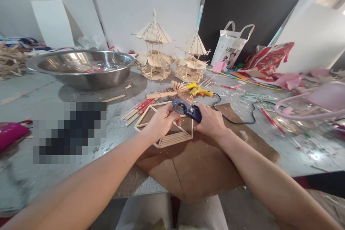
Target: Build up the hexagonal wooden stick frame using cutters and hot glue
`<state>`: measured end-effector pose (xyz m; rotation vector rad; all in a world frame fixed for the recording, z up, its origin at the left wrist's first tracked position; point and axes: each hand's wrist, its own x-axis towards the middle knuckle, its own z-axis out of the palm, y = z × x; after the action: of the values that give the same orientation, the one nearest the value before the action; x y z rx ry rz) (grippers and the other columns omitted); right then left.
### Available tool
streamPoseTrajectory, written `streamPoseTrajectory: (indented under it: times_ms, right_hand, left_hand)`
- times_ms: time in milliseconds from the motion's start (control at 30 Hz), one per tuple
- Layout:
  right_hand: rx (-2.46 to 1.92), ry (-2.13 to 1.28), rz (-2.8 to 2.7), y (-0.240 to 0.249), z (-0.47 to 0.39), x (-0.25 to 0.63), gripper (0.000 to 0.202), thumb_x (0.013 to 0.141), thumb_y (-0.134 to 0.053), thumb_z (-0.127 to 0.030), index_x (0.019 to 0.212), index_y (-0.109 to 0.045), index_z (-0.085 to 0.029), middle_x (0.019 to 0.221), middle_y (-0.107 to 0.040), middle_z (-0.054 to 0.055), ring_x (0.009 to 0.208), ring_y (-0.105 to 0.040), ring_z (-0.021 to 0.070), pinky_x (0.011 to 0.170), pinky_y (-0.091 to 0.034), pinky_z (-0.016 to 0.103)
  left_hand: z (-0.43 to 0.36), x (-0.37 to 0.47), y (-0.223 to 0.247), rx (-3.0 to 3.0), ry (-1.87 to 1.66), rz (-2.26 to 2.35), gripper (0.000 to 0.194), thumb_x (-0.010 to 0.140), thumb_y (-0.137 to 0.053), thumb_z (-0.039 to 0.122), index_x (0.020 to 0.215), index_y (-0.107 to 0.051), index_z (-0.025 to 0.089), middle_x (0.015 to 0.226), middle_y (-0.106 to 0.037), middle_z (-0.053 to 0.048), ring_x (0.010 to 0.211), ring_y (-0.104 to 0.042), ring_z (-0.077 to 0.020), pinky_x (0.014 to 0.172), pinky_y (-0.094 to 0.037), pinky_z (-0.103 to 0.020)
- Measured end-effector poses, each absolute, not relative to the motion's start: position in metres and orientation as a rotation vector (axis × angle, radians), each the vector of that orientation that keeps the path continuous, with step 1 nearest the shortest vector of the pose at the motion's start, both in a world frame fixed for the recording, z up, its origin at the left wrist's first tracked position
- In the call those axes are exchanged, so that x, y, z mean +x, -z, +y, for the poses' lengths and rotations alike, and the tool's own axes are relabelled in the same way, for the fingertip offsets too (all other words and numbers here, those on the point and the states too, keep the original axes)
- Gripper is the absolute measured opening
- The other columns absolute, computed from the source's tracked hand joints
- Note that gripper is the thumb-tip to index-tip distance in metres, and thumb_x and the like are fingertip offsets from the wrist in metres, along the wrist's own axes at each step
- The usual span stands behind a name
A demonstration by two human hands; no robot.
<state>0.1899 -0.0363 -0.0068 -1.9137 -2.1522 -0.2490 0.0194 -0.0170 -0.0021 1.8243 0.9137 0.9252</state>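
Note:
My right hand (211, 120) is wrapped round a dark blue hand cutter (194, 112) with a rounded, hooked jaw. The jaw points left, toward my left hand (163, 119). Fingers of that left hand are pinched together right at the jaw; what lies between them is too small to make out. Beneath both hands sits a many-sided frame of thin wooden sticks (176, 139), with one section filled by sticks laid side by side. It rests on a brown sheet (194, 172). Red-wrapped sticks (141, 107) lie beside the frame at its left.
Two wooden-stick pagoda models (154, 65) (191, 70) stand behind. A yellow glue gun (202, 91) with a black cord lies beyond my hands. At the left is a steel basin (86, 75). Scraps, a pink-rimmed item (309, 104) and a white bag (228, 48) occupy the right.

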Motion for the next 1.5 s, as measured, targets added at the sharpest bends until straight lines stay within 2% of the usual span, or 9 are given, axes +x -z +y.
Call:
streamPoseTrajectory:
  times_ms: [767,1000,1233,1400,1500]
  right_hand:
    - [-1.955,0.226,-2.199,0.0122,-0.0335,0.1901,0.029,0.069,-0.043,-0.031,0.094,-0.049,-0.018,0.080,-0.062,0.007,0.073,-0.059,0.0230,0.060,-0.038,0.030]
    - [-1.922,0.278,-2.169,0.0119,-0.0316,0.1889,0.045,0.064,-0.047,-0.028,0.108,-0.042,-0.016,0.091,-0.059,0.010,0.081,-0.056,0.0242,0.064,-0.039,0.031]
    - [-1.985,0.220,-2.175,0.0104,-0.0344,0.1876,0.032,0.069,-0.045,-0.028,0.099,-0.046,-0.018,0.086,-0.061,0.009,0.076,-0.058,0.0235,0.061,-0.038,0.030]
    - [-2.001,0.203,-2.140,0.0098,-0.0343,0.1877,0.028,0.069,-0.044,-0.030,0.094,-0.049,-0.018,0.079,-0.063,0.007,0.071,-0.059,0.0235,0.059,-0.038,0.030]
    - [-1.978,0.187,-2.073,0.0090,-0.0326,0.1897,0.034,0.069,-0.044,-0.030,0.100,-0.047,-0.018,0.087,-0.062,0.008,0.077,-0.058,0.0239,0.062,-0.038,0.031]
  left_hand:
    - [-0.0174,0.0208,0.0023,1.654,-0.910,0.900,0.017,0.078,-0.041,0.034,0.075,-0.044,0.017,0.051,-0.050,0.004,0.032,-0.031,-0.0037,0.033,-0.019,-0.018]
    - [-0.0152,0.0195,0.0043,1.676,-0.870,0.891,0.011,0.077,-0.042,0.029,0.075,-0.042,0.018,0.052,-0.050,0.005,0.034,-0.032,-0.0041,0.034,-0.022,-0.017]
    - [-0.0155,0.0192,0.0052,1.658,-0.895,0.890,0.019,0.078,-0.041,0.036,0.076,-0.041,0.017,0.052,-0.050,0.004,0.033,-0.031,-0.0033,0.034,-0.020,-0.017]
    - [-0.0216,0.0222,0.0011,1.609,-0.783,0.863,0.020,0.079,-0.040,0.036,0.085,-0.045,0.017,0.050,-0.049,0.004,0.030,-0.025,-0.0028,0.033,-0.015,-0.017]
    - [-0.0235,0.0238,-0.0015,1.579,-0.818,0.873,0.019,0.080,-0.039,0.034,0.083,-0.045,0.016,0.054,-0.052,0.003,0.033,-0.031,-0.0034,0.034,-0.021,-0.017]
